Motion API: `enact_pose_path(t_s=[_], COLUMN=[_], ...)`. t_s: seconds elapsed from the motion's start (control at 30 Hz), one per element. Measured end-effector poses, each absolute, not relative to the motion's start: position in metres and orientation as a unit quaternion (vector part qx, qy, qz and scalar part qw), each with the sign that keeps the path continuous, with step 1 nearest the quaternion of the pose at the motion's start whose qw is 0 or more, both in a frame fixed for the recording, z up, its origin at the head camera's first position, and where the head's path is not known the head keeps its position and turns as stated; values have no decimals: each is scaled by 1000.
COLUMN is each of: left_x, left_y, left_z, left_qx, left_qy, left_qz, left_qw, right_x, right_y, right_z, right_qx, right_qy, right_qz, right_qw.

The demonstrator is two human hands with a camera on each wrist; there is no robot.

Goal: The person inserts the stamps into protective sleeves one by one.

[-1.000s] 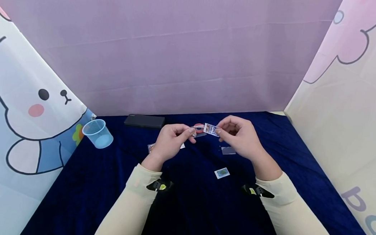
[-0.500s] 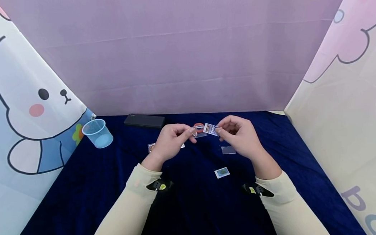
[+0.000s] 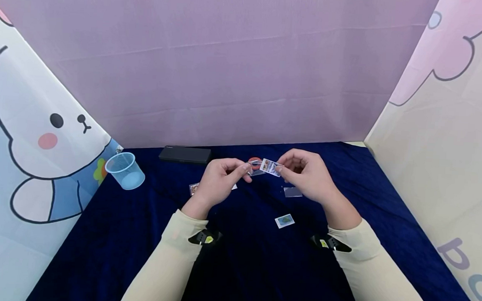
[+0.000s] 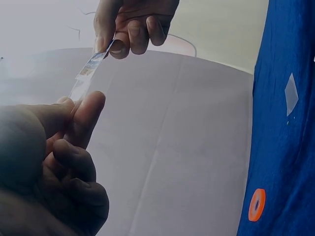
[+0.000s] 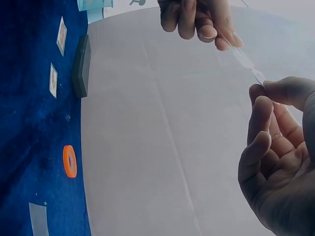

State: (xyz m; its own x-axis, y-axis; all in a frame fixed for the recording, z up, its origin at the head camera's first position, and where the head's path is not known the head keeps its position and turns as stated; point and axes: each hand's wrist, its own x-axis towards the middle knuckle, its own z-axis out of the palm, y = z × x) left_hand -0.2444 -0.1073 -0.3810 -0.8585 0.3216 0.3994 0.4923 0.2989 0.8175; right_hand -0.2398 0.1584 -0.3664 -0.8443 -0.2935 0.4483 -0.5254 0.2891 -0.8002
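Note:
My left hand [image 3: 218, 179] pinches a clear plastic sleeve [image 4: 78, 91] between thumb and forefinger. From the other side my right hand [image 3: 307, 176] pinches the outer end of a small printed card [image 3: 270, 166]. Both are held up above the table. In the left wrist view the card's inner end overlaps the sleeve's end, the two nearly in line. Thumb and fingers hide part of each. In the right wrist view, the other fingers of both hands are curled inward.
A roll of red-orange tape [image 4: 257, 205] lies on the blue cloth [image 3: 233, 270] beyond the hands. Nearby are a clear sleeve [image 3: 292, 193], a picture card [image 3: 284, 221] and two cards at left, one being this card [image 5: 61, 36]. A black case [image 3: 185, 155] and blue basket [image 3: 125, 171] stand behind.
The right hand has dipped very slightly and the card in it has tilted a little. The left hand and the things on the cloth stay in place.

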Motion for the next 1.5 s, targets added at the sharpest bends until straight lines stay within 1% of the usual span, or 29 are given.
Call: enact_pose_path(t_s=[0.73, 1.13, 1.5], left_x=[-243, -242, -242], left_y=[-107, -106, -105], left_z=[-381, -382, -383], left_qx=[-253, -254, -257], left_qy=[-806, -803, -798], left_qz=[-530, -534, -539], left_qw=[73, 72, 78], right_x=[-241, -241, -240], right_y=[160, 159, 160], right_z=[-367, -368, -368], right_qx=[257, 259, 259], right_qy=[-801, -800, -813], right_qz=[532, 530, 511], right_qw=[95, 108, 102])
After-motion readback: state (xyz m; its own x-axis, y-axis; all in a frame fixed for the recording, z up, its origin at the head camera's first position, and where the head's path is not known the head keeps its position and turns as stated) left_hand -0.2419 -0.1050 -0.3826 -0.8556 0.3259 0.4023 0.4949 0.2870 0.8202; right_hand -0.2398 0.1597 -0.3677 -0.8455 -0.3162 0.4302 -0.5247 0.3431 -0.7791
